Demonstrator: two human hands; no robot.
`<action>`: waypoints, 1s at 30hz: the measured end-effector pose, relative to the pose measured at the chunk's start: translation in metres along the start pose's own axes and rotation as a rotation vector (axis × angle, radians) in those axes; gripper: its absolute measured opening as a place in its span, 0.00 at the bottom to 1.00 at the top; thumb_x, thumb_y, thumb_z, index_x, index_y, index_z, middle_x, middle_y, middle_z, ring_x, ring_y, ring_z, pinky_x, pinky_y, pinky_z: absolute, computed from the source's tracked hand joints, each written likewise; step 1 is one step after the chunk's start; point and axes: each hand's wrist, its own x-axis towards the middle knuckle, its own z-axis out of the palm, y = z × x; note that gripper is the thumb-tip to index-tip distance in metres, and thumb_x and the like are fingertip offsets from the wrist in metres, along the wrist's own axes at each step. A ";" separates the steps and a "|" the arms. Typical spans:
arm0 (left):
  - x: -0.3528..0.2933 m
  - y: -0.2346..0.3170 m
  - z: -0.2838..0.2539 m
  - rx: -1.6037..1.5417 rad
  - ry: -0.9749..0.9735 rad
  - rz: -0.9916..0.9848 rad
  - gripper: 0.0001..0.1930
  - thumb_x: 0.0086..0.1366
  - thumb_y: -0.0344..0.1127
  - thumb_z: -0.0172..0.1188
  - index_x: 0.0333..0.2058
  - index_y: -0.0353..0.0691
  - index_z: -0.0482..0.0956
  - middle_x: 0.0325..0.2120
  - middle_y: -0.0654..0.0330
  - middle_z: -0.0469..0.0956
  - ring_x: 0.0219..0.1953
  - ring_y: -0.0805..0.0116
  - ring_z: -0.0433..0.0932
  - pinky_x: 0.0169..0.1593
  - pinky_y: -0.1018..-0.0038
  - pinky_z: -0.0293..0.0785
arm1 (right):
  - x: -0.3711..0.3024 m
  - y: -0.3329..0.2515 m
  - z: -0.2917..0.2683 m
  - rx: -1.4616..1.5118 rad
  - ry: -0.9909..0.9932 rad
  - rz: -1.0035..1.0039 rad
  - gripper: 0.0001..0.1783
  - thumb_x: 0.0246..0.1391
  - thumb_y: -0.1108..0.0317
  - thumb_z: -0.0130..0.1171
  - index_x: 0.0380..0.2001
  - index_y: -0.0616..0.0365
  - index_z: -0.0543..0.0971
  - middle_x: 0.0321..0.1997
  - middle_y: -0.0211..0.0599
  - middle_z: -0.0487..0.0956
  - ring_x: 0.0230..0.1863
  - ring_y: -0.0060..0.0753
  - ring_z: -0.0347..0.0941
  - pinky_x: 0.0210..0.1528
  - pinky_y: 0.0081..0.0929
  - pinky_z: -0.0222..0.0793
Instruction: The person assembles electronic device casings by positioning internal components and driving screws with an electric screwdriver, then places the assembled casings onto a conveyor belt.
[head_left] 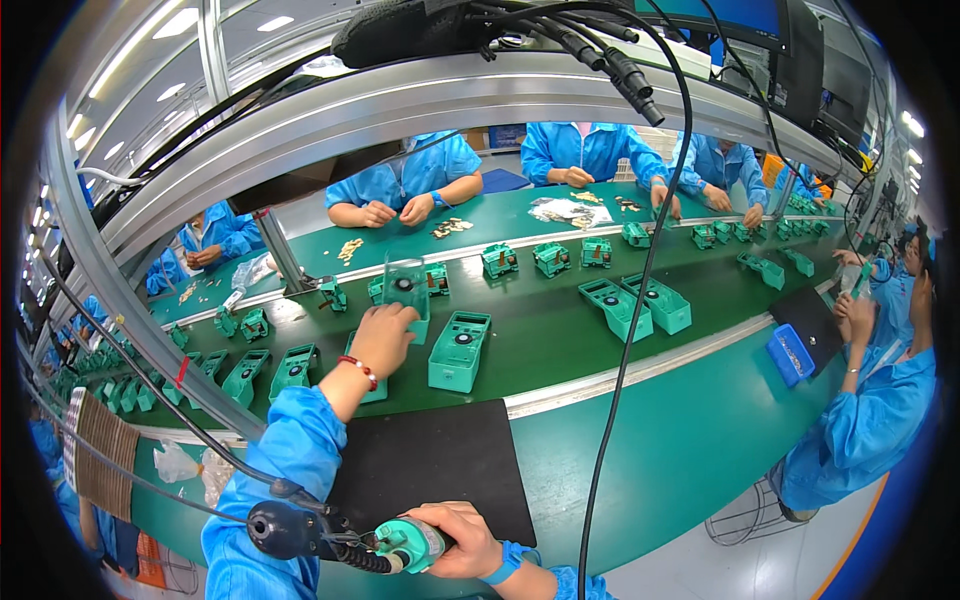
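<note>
My left hand [382, 345] reaches over the dark green belt [530, 375], its fingers closed round the edge of a green multimeter casing [405, 285]. That casing is slightly blurred and looks raised at its far end. Just right of it lies another green casing [461, 350] with a round dial and a window. Low in the picture, my right hand [462, 540] is wrapped round a green cylindrical corded tool [408, 543]; its working end is hidden. A black mat [435, 465] lies beyond this hand.
Several green casings [292, 372] line the belt, with smaller green assemblies [551, 259] behind. A black cable [640, 330] hangs across the view. A metal beam [480, 90] spans overhead. Co-workers [405, 185] sit opposite; another person [860, 400] works at right, near a blue tray [791, 355].
</note>
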 end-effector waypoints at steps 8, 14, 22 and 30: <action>-0.033 -0.025 0.023 -0.255 -0.375 -0.145 0.22 0.60 0.40 0.67 0.52 0.40 0.76 0.49 0.49 0.78 0.54 0.48 0.75 0.56 0.58 0.72 | 0.004 -0.001 0.000 0.036 -0.014 0.017 0.31 0.36 0.69 0.78 0.46 0.65 0.77 0.36 0.45 0.83 0.32 0.45 0.81 0.35 0.33 0.76; -0.068 -0.010 -0.007 0.031 -0.200 -0.192 0.35 0.53 0.50 0.73 0.57 0.42 0.74 0.52 0.53 0.76 0.56 0.51 0.73 0.63 0.55 0.65 | 0.003 -0.002 -0.003 -0.006 0.006 0.039 0.31 0.37 0.70 0.78 0.46 0.65 0.77 0.37 0.45 0.83 0.34 0.44 0.82 0.37 0.33 0.77; -0.131 -0.021 -0.043 0.111 -0.203 -0.136 0.20 0.55 0.40 0.70 0.45 0.39 0.81 0.43 0.54 0.81 0.55 0.54 0.74 0.67 0.51 0.58 | 0.005 -0.003 0.003 -0.025 0.042 0.024 0.31 0.37 0.71 0.77 0.47 0.65 0.76 0.40 0.45 0.84 0.36 0.45 0.83 0.38 0.33 0.78; -0.241 0.098 -0.135 -0.181 -0.148 0.143 0.15 0.60 0.36 0.67 0.46 0.42 0.80 0.27 0.61 0.77 0.35 0.60 0.79 0.58 0.59 0.69 | 0.001 -0.005 0.005 -0.053 0.086 0.028 0.41 0.43 0.66 0.79 0.58 0.68 0.69 0.47 0.49 0.83 0.47 0.39 0.83 0.49 0.30 0.78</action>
